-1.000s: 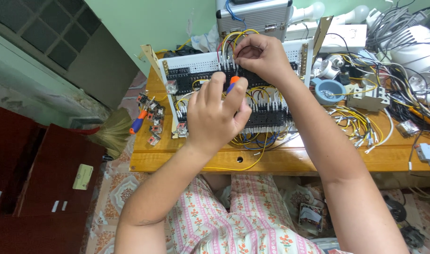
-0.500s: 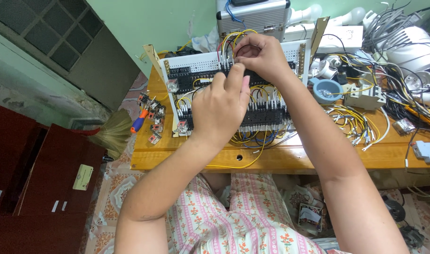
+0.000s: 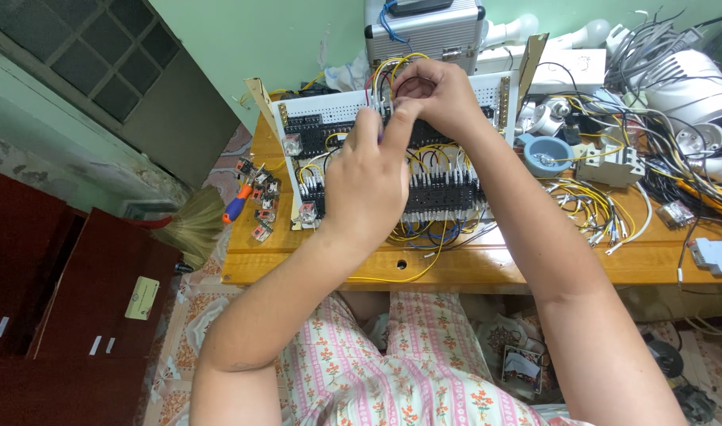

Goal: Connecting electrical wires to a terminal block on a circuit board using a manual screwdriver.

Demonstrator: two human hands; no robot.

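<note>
A white wiring panel (image 3: 329, 110) with rows of black terminal blocks (image 3: 448, 197) and yellow wires stands tilted on a wooden table (image 3: 534, 264). My left hand (image 3: 369, 185) is raised to the panel's top edge, its fingers closed around a small tool that the hand almost fully hides. My right hand (image 3: 440, 99) is just above and touching it, pinching a bundle of yellow and black wires (image 3: 381, 67) at the top of the panel. The spot where both hands meet is covered by my fingers.
Small clear relays (image 3: 262, 209) and an orange-and-blue screwdriver (image 3: 236, 203) lie left of the panel. To the right are a blue round cup (image 3: 546, 154), loose yellow wires (image 3: 590, 209) and tangled cables. A grey metal case (image 3: 424, 31) stands behind. A broom (image 3: 191, 225) and a red cabinet (image 3: 53, 315) are at left.
My left hand rose from the panel's middle to its top edge, meeting my right hand. The orange tool handle seen between its fingers is now hidden.
</note>
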